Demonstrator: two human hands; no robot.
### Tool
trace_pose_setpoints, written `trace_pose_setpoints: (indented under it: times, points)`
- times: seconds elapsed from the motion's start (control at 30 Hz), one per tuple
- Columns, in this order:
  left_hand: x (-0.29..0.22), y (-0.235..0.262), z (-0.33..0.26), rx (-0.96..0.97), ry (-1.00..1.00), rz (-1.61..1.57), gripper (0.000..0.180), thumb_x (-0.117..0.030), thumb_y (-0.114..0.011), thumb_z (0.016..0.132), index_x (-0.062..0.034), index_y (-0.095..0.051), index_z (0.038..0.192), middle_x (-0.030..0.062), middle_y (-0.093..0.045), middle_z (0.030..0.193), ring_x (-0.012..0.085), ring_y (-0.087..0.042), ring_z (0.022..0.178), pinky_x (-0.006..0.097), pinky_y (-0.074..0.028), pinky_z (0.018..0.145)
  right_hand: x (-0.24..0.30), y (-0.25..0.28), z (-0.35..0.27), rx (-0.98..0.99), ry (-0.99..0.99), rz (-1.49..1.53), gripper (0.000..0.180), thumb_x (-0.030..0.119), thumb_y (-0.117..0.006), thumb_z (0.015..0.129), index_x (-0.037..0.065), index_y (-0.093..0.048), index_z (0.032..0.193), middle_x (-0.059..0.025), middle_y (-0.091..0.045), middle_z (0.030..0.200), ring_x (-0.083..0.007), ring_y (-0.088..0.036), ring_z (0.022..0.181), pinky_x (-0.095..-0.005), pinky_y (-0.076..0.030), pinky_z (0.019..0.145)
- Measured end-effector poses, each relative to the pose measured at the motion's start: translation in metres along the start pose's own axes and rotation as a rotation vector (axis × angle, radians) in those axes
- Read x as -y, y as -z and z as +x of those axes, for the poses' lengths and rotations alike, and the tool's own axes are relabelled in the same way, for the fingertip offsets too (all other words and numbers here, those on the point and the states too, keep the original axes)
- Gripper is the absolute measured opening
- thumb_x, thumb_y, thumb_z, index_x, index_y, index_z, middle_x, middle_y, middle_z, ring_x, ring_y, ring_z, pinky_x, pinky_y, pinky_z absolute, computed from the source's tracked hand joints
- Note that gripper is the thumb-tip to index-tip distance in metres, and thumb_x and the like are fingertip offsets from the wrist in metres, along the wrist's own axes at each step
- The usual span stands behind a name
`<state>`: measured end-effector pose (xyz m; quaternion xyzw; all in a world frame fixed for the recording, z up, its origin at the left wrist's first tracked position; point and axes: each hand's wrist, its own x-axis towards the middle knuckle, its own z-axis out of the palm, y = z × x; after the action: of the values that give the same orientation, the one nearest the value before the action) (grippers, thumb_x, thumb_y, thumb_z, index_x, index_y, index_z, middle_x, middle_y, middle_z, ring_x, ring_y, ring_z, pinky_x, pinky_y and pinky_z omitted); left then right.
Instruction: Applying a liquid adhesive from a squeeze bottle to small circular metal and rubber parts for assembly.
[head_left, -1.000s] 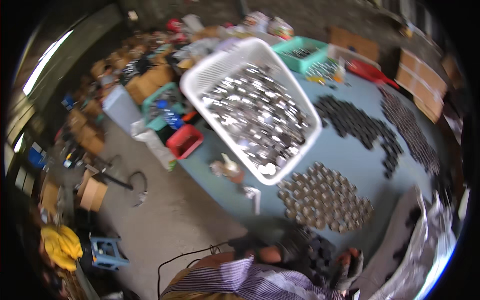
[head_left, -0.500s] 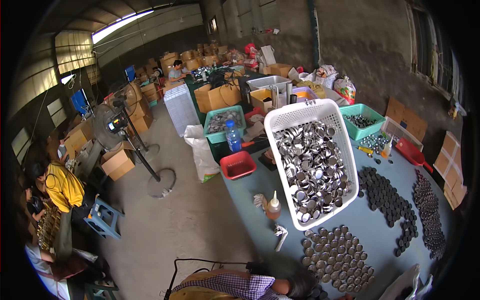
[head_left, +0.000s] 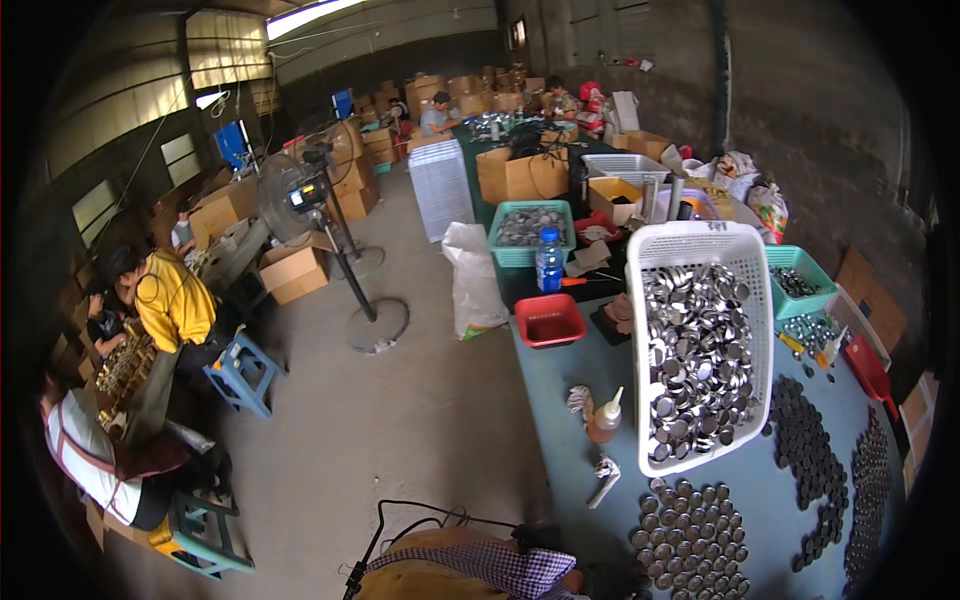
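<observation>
A purple-and-white checked sleeve [head_left: 535, 570] enters at the lower edge, with a bit of bare skin past its cuff. Beyond it a dark shape, which looks like my left hand [head_left: 612, 580] in a black glove, is cut off by the edge; its fingers cannot be made out. My right hand is out of the picture. Closest to the left hand lie rows of round silvery metal caps [head_left: 692, 535] on the blue-grey table [head_left: 560, 440]. Behind them a white plastic basket [head_left: 640, 400] stands tilted, heaped with loose shiny metal caps [head_left: 700, 350].
Black discs [head_left: 805, 450] and small dark parts [head_left: 868, 490] cover the table's right side. A dropper bottle [head_left: 605, 418], red tray [head_left: 550, 320], blue-capped bottle [head_left: 549, 262] and green baskets [head_left: 800, 283] stand about. Left are a fan [head_left: 340, 250], stools [head_left: 245, 375] and co-workers [head_left: 175, 305].
My view has swung left, so the table and basket sit farther right in the picture and more of the co-workers shows. The checked sleeve stays low at the edge.
</observation>
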<state>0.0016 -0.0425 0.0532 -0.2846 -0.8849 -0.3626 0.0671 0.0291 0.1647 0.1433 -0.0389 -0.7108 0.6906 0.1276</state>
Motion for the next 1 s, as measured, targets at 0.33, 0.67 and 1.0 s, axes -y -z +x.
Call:
trace_pose_setpoints:
  times: [0.33,0.67,1.0]
  points:
    - [0.016,-0.034,0.020,-0.096,-0.086,0.015,0.027,-0.030,-0.065,0.073,-0.0094,-0.059,0.090,0.0109,-0.060,0.091,0.0298,-0.058,0.089,0.043,-0.049,0.075,0.005,-0.014,-0.002,0.089,0.013,0.001,0.024,0.011,-0.064,0.093,-0.002,-0.062,0.113,-0.0096,-0.065,0.089,-0.0182,-0.057,0.076,-0.0319,-0.049,0.072]
    - [0.015,-0.037,0.022,-0.137,-0.057,-0.007,0.025,-0.028,-0.065,0.075,-0.0090,-0.060,0.090,0.0102,-0.060,0.091,0.0286,-0.059,0.090,0.042,-0.050,0.076,0.018,-0.019,0.009,0.286,-0.005,0.020,0.025,0.011,-0.063,0.093,-0.002,-0.061,0.114,-0.0085,-0.064,0.088,-0.0174,-0.056,0.076,-0.0316,-0.048,0.071]
    - [0.005,-0.024,0.015,-0.137,-0.012,-0.055,0.024,-0.025,-0.065,0.080,-0.0072,-0.061,0.096,0.0111,-0.061,0.093,0.0280,-0.060,0.092,0.040,-0.050,0.078,0.007,-0.014,0.001,0.312,-0.004,0.037,0.026,0.011,-0.063,0.093,-0.002,-0.060,0.116,-0.0074,-0.063,0.087,-0.0165,-0.055,0.076,-0.0313,-0.047,0.071]
